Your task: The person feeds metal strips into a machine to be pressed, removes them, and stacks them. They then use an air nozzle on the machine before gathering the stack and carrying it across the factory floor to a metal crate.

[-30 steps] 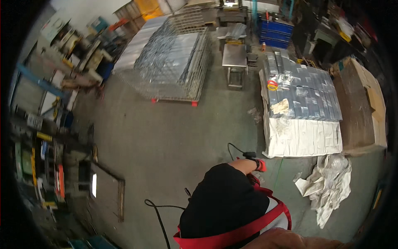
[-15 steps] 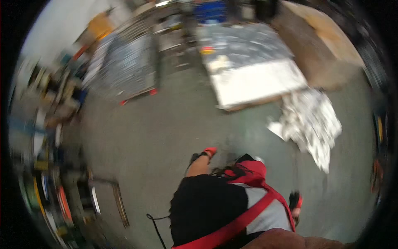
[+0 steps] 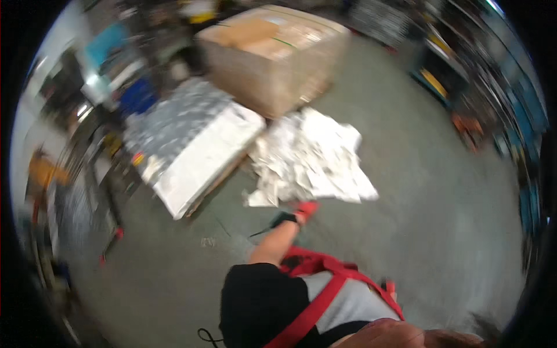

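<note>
My left hand, in a red and black glove, is stretched forward over the floor. Just beyond it in the picture lies a crumpled heap of white sheeting; I cannot tell whether the two touch. A thin dark item shows by the left wrist, too blurred to name. My right hand, gloved in the same colours, hangs low at my right side, partly hidden by my body. Motion smears the fingers of both hands. Red straps cross my black and grey top.
Behind the heap stands a large wrapped carton with cardboard on top. Left of it is a low stack with a white and grey cover. A wrapped load stands far left. Shelving lines the right.
My view has swung right, so the stack, heap and carton appear further left. My left arm reaches further out from my body, and the white heap is now closer ahead of me.
</note>
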`<state>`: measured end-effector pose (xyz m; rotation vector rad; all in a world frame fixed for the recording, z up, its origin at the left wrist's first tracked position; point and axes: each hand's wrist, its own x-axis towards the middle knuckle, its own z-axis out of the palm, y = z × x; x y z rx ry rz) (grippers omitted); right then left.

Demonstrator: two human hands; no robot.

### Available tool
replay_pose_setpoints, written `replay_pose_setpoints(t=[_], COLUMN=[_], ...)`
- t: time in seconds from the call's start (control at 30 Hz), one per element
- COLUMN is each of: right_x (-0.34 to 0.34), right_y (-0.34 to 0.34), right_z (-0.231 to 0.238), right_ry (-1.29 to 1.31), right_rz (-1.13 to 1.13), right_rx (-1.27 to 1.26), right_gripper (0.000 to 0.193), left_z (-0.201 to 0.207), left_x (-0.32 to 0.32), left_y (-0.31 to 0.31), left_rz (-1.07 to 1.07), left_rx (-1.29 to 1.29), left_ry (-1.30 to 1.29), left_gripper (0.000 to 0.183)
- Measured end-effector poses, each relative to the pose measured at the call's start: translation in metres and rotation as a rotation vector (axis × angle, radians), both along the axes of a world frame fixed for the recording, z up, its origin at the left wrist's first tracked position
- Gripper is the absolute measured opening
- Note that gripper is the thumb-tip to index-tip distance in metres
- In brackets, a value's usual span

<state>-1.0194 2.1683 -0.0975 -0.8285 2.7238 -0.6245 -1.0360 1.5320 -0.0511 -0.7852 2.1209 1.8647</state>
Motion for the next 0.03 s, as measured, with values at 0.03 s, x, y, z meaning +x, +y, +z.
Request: replay_pose_setpoints(t=[0.03], right_x=[-0.0812], right_y=[-0.1052], right_z=[0.0041], right_ry=[-0.069], right_rz=[0.240], right_rx=[-0.107], right_gripper=[0.037], left_z=[-0.0015], left_x=[0.0123], left_y=[0.0022], left_rz=[0.018], left_rx=[-0.090], left_ry=[0.019], left_gripper=[0.050])
